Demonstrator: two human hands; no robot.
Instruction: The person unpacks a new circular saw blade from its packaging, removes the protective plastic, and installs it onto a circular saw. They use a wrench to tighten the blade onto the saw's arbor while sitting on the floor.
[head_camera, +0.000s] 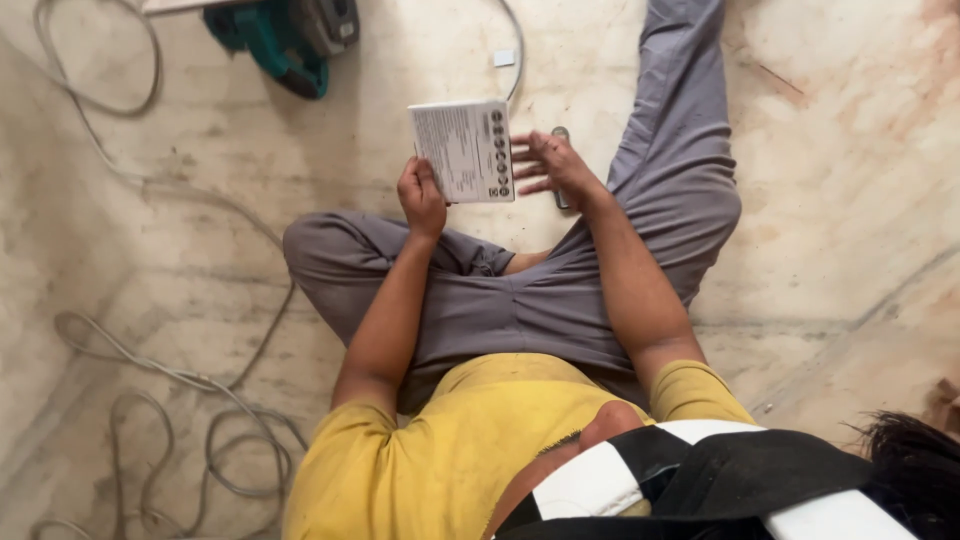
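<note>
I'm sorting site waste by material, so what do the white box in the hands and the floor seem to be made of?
The white box, held by the left hand with the right hand at its edge, looks like thin matte printed cardboard: flat faces, crisp folded edges. The floor looks like polished stone, perhaps marble: pale, veined, faintly glossy, dusty.

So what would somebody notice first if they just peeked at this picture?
Probably the small white box with printed panels in the middle, gripped at its lower corner by the left hand, with the right hand spread open at its other edge. Next comes the teal power tool lying at the top, and the grey cable looping over the floor on the left.
</note>
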